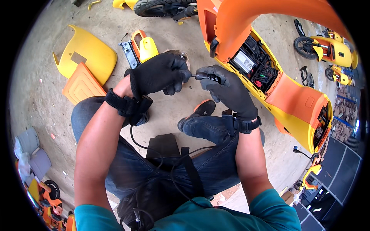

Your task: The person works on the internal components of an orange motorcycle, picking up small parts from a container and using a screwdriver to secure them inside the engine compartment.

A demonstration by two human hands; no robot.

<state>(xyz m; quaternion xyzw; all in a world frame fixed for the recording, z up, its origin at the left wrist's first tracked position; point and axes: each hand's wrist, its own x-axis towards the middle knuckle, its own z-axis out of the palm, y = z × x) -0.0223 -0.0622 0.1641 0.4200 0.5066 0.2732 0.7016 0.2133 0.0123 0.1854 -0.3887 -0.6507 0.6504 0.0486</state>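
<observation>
In front of me, my right hand [229, 90], in a black glove, is closed around the short black handle of what looks like a screwdriver [202, 76]. Its thin metal shaft points left. The gloved fingers of my left hand [160, 74] are pinched at the shaft's end; they hide its tip and anything small there. Just right of my right hand stands an orange and yellow scooter body [296, 98]. Its open compartment [256, 61] shows a silver labelled box [243, 61] and tangled black wires with red and green connectors.
On the concrete floor at left lie a yellow panel [98, 57] and an orange panel [83, 84]. A grey metal bracket [130, 55] and a yellow piece [148, 49] sit beyond my left hand. A tyre [162, 7] is at the top. More scooters [331, 52] stand far right.
</observation>
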